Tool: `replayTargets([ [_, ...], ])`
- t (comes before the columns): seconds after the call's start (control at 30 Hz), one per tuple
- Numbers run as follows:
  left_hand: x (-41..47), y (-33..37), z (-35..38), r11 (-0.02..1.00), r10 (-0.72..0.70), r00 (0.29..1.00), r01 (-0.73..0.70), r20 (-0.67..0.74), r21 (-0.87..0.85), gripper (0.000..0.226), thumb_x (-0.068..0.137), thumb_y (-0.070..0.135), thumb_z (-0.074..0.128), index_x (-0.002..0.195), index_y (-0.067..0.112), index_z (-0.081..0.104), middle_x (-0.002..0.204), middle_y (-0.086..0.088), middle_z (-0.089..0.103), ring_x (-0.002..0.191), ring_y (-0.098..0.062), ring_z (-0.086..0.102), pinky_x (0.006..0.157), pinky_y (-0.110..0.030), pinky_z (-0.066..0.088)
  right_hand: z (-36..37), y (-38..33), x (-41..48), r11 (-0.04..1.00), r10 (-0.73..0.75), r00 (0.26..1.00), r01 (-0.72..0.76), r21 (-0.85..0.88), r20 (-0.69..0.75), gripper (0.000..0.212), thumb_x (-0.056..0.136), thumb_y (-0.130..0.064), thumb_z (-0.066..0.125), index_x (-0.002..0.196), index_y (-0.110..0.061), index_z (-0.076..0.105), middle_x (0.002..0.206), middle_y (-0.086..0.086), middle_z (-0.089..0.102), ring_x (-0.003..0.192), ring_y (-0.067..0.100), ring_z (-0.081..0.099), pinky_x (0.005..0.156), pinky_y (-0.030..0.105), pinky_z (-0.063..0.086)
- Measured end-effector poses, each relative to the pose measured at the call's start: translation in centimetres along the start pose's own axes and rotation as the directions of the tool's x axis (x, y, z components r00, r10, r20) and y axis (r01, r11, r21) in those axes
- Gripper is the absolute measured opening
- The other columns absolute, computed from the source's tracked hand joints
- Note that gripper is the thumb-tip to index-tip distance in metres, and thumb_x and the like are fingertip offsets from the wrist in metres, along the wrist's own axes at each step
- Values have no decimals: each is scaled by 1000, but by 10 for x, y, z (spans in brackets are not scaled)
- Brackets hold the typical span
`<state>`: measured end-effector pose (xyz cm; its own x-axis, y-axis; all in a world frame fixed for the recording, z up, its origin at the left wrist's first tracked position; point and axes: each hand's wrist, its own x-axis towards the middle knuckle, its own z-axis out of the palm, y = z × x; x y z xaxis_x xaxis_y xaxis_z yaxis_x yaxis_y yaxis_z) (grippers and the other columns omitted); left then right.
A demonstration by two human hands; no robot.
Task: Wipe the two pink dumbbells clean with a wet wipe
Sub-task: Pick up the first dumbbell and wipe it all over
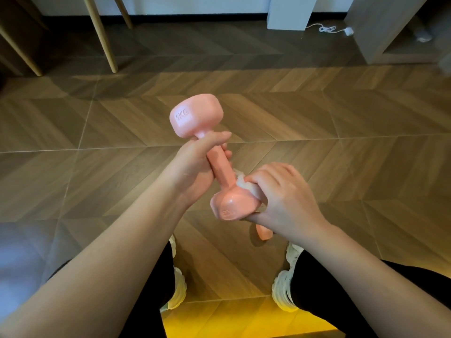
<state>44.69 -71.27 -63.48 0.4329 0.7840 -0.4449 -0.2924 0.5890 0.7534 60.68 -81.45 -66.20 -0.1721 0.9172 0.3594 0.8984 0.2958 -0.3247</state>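
1. Just beyond my shoes [177, 276], what was probably the second dumbbell [263, 234] lay on the floor [341, 113], mostly hidden.
2. My right hand [280, 198] pressed the wet wipe [246, 186], fingers curled round it, against the near head's edge of the held dumbbell [218, 164].
3. My left hand [195, 164] gripped its handle.
4. The floor stretched ahead to the chair legs [105, 40].

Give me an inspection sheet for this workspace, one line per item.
Surface: wood-patterned floor, lit yellow near the feet.
Job's things: held dumbbell marked 1KG; second dumbbell on the floor, mostly hidden; wet wipe bunched against the held one's near head.
Clutter: nothing seen.
Grippers: left hand grips the handle; right hand holds the wipe.
Cables: white cable coiled on the floor, far right.
Surroundings: wooden furniture legs, grey shelf unit, white shoes.
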Motion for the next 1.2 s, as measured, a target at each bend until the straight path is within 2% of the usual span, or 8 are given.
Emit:
replayTargets([
  [0.1, 2, -5, 2, 999, -40, 998, 40, -51, -10, 17, 83, 16, 70, 81, 19, 54, 64, 3, 48, 55, -11, 49, 63, -28, 42, 2, -6, 0, 998, -28, 992, 21, 58, 121, 54, 61, -45, 89, 94, -7, 70, 92, 4, 69, 90, 27, 66, 90, 40, 46],
  [0.23, 5, -13, 6, 998, -59, 992, 55, -115, -38, 28, 91, 13, 63, 66, 21, 53, 52, 6, 43, 43, -9, 42, 46, -22, 40, 4, -8, -2, 997, -49, 976, 33, 76, 214, 50, 62, -40, 84, 99, -9, 70, 97, 3, 70, 98, 25, 65, 99, 39, 39],
  [0.37, 7, -13, 5, 994, -97, 977, 84, -188, -75, 16, 87, 11, 67, 78, 16, 55, 62, 1, 51, 56, -13, 51, 60, -27, 46, 3, -5, -5, 999, 3, 993, -7, 35, 114, 43, 61, -36, 87, 89, -10, 67, 88, 0, 67, 87, 23, 64, 95, 39, 44],
  [0.57, 7, -16, 7, 987, -143, 980, 131, -139, -92, 26, 87, 17, 62, 66, 19, 47, 51, 3, 41, 45, -13, 39, 47, -23, 38, 9, -4, -6, 996, -23, 966, 1, 86, 256, 51, 58, -35, 86, 99, -11, 68, 98, 2, 69, 96, 24, 64, 95, 40, 42],
  [0.77, 8, -22, 5, 991, -128, 953, 112, -275, -75, 14, 85, 12, 68, 84, 13, 54, 66, 0, 51, 60, -14, 51, 64, -32, 44, 10, -4, -6, 999, 37, 978, -43, 26, 204, 48, 63, -41, 87, 95, -11, 68, 92, 1, 68, 91, 24, 65, 88, 38, 44],
  [0.97, 7, -14, 4, 984, -166, 971, 151, -174, -95, 27, 90, 22, 61, 69, 20, 43, 49, 6, 38, 41, -10, 37, 44, -20, 36, 15, -8, -4, 995, -20, 978, 0, 97, 210, 56, 55, -42, 85, 99, -13, 66, 95, -1, 67, 92, 20, 60, 90, 35, 40],
  [1.13, 7, -17, 3, 991, -126, 967, 115, -222, -64, 14, 87, 19, 66, 85, 14, 53, 66, 0, 50, 58, -13, 50, 61, -27, 45, 16, -6, -4, 995, 36, 979, -55, 85, 202, 58, 54, -45, 89, 97, -13, 66, 93, -2, 67, 91, 22, 62, 88, 38, 42],
  [1.2, 9, -20, 2, 987, -161, 956, 152, -247, -55, 16, 86, 19, 67, 80, 15, 53, 64, 1, 48, 56, -13, 47, 58, -26, 43, 18, -5, -7, 997, 19, 981, -34, 75, 192, 55, 58, -48, 83, 97, -14, 66, 93, -2, 67, 91, 21, 62, 89, 37, 42],
])
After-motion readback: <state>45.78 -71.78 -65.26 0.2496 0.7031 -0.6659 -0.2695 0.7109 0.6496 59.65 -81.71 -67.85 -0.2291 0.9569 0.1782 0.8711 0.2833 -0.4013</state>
